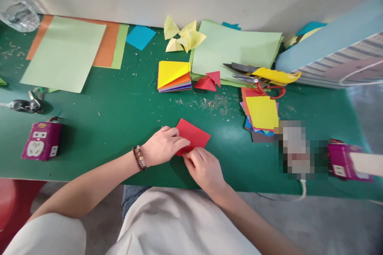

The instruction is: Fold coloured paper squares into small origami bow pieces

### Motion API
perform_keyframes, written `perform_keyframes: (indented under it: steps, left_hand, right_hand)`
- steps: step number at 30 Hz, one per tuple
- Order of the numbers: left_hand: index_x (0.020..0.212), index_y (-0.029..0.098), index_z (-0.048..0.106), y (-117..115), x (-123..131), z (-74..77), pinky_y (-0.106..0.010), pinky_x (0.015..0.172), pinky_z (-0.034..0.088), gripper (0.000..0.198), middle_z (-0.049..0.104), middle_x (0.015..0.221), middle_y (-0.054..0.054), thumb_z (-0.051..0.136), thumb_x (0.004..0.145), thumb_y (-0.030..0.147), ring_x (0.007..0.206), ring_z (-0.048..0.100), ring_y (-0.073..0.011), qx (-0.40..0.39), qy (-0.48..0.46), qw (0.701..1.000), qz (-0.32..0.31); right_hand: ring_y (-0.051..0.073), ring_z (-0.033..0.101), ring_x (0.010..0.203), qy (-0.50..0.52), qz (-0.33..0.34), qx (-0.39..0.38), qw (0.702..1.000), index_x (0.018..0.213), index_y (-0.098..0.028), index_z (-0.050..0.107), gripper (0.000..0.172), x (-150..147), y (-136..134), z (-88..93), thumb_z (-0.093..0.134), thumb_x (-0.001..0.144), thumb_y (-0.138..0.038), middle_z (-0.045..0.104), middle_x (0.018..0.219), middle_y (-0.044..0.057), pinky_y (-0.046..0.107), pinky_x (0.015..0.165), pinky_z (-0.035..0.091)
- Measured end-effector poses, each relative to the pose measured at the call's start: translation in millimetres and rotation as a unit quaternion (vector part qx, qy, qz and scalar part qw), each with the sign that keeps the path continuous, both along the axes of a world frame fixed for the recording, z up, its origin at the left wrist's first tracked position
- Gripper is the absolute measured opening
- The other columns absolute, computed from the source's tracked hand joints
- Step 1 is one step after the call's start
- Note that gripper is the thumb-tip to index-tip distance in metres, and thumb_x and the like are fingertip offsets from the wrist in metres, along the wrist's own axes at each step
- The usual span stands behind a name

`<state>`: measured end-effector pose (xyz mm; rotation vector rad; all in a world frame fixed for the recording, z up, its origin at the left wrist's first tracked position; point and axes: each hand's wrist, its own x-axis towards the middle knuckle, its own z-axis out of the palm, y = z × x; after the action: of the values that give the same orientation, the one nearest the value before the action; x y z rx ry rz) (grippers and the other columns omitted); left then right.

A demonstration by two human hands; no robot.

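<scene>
A small red sheet of paper (194,133) lies at an angle on the green table in front of me. My left hand (166,144), with beaded bracelets at the wrist, grips the paper's left edge, fingers closed. At its near edge my right hand (205,167) pinches the paper between thumb and fingers. The fingers cover that corner, so any crease there is hidden. Beyond the hands sit a folded red paper piece (208,81) and a stack of coloured paper squares (174,75) topped by yellow.
Scissors with red handles (269,89) and yellow-handled scissors (263,72) rest on pale green sheets (236,46). Folded yellow paper pieces (184,38) stand by the wall. Keys (31,103) and a purple socket block (42,140) lie left; more coloured squares (261,111) lie right.
</scene>
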<state>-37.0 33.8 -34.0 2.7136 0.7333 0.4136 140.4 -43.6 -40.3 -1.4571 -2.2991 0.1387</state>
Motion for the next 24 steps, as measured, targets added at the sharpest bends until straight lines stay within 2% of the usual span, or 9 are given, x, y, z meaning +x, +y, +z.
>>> perform_keyframes:
  steps: [6,9,12,15,24]
  left_hand:
    - [0.108,0.018,0.059,-0.3,-0.6,-1.8,-0.031,0.076,0.038,0.018,0.068,0.082,-0.002,0.048,0.094,0.015,0.089,0.056,-0.0169,0.013,-0.004,1.0,0.003]
    - [0.11,0.019,0.059,-0.7,-1.0,-2.0,-0.031,0.076,0.038,0.02,0.068,0.082,-0.002,0.049,0.093,0.013,0.089,0.056,-0.017,0.011,0.003,1.0,0.005]
    - [0.11,0.02,0.058,-0.8,-1.0,-1.7,-0.031,0.075,0.038,0.022,0.068,0.082,-0.001,0.05,0.092,0.012,0.089,0.056,-0.017,0.009,0.005,1.0,0.007]
    - [0.11,0.02,0.058,-0.7,-1.0,-1.1,-0.031,0.075,0.037,0.022,0.067,0.082,-0.001,0.048,0.092,0.011,0.089,0.055,-0.0168,0.005,0.004,1.0,0.009]
    - [0.109,0.019,0.06,-0.8,-0.5,-1.0,-0.031,0.077,0.039,0.02,0.068,0.082,-0.003,0.046,0.095,0.015,0.09,0.056,-0.017,-0.001,0.002,1.0,0.009]
  right_hand:
    - [0.014,0.051,0.058,0.021,0.014,0.009,1.0,0.067,-0.02,0.051,0.025,-8.2,-1.5,0.2,0.05,0.092,-0.017,0.053,0.059,0.0,0.028,0.058,0.037]
    - [0.013,0.052,0.058,0.068,-0.014,-0.004,0.998,0.072,-0.02,0.052,0.02,8.6,-1.4,1.6,0.054,0.091,-0.018,0.054,0.061,-0.001,0.026,0.058,0.039]
    - [0.013,0.052,0.059,0.054,-0.068,0.009,0.996,0.076,-0.02,0.053,0.015,29.8,-0.7,2.0,0.054,0.091,-0.019,0.055,0.064,0.0,0.025,0.058,0.04]
    - [0.014,0.05,0.057,0.017,-0.062,0.013,0.998,0.073,-0.021,0.051,0.018,37.3,-0.1,2.0,0.052,0.091,-0.018,0.052,0.061,-0.001,0.026,0.056,0.038]
    - [0.015,0.051,0.058,-0.003,-0.012,-0.008,1.0,0.07,-0.021,0.052,0.023,-5.8,-1.4,3.7,0.048,0.092,-0.016,0.055,0.061,0.0,0.028,0.057,0.037]
